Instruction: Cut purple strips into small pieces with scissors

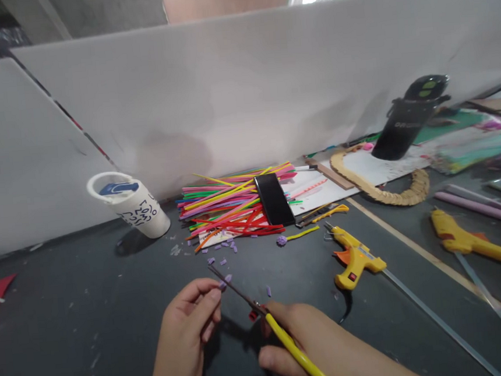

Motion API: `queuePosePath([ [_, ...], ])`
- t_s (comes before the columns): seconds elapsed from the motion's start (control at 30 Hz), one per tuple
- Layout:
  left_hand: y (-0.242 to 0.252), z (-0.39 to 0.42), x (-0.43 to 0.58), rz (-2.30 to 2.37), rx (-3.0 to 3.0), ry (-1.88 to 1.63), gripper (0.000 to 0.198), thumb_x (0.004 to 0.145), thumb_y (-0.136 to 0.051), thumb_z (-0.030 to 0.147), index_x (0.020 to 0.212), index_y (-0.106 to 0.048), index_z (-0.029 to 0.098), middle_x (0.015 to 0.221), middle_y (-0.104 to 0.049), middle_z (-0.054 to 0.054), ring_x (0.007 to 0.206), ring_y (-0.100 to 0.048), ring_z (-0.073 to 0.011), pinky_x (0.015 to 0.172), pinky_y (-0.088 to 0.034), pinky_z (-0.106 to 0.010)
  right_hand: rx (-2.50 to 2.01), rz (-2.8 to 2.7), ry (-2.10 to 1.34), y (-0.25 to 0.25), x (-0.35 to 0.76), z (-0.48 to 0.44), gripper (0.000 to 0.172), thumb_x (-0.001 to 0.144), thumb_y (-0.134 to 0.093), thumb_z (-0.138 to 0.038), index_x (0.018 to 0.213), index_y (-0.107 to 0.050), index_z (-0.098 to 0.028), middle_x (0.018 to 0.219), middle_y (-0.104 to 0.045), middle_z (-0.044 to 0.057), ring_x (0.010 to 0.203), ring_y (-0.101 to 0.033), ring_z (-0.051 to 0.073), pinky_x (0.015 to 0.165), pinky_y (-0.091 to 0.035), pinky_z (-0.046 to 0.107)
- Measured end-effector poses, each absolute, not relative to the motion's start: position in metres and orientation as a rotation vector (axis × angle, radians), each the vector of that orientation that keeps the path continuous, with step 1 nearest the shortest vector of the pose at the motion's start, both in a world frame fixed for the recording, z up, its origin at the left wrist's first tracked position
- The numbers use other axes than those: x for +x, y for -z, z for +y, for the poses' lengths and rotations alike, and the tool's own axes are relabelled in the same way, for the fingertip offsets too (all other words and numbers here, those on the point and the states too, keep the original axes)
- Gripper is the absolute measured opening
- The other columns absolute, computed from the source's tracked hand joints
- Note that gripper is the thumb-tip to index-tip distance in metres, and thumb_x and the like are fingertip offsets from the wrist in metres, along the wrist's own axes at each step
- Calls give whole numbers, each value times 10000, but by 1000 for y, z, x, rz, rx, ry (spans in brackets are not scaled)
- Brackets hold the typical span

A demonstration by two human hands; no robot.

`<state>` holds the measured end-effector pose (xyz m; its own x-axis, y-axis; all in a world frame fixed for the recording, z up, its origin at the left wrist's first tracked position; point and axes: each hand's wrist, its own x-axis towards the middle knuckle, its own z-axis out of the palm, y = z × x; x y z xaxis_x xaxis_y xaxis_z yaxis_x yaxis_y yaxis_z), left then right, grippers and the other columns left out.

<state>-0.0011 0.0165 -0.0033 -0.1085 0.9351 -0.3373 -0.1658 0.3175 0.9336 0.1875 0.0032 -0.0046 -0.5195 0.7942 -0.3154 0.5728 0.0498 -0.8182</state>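
Note:
My left hand [194, 316] is closed in a pinch at the lower middle, its thumb and forefinger on a small purple piece [226, 281]. Yellow-handled scissors [285, 337] are gripped in my right hand [305, 335]; their thin dark blades point up and left, right beside the purple piece. A small red object [253, 315] shows by the pivot, its kind unclear. More purple bits [227, 244] are scattered on the dark table [125, 316] beyond my hands. A purple ball on a yellow-green stem [282, 240] lies further back.
Colourful strips [225, 196] lie in a bundle under a black phone [274, 199]. Two yellow glue guns [357, 257] rest at the right with long glue sticks. A white cup [140, 206] stands at left, a black bottle [405, 124] at right. A white partition [233, 90] closes the back.

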Motion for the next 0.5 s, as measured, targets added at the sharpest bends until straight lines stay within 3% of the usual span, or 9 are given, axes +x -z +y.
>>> queuePosePath([
  [0.5, -7, 11, 7, 1427, 919, -1106, 152, 600, -687, 305, 654, -658, 166, 482, -484, 46, 430, -364, -75, 408, -280, -165, -1346, -2082, -1503, 4, 180, 1, 407, 729, -517, -561, 800, -499, -161, 647, -496, -2, 536, -380, 107, 473, -298, 198],
])
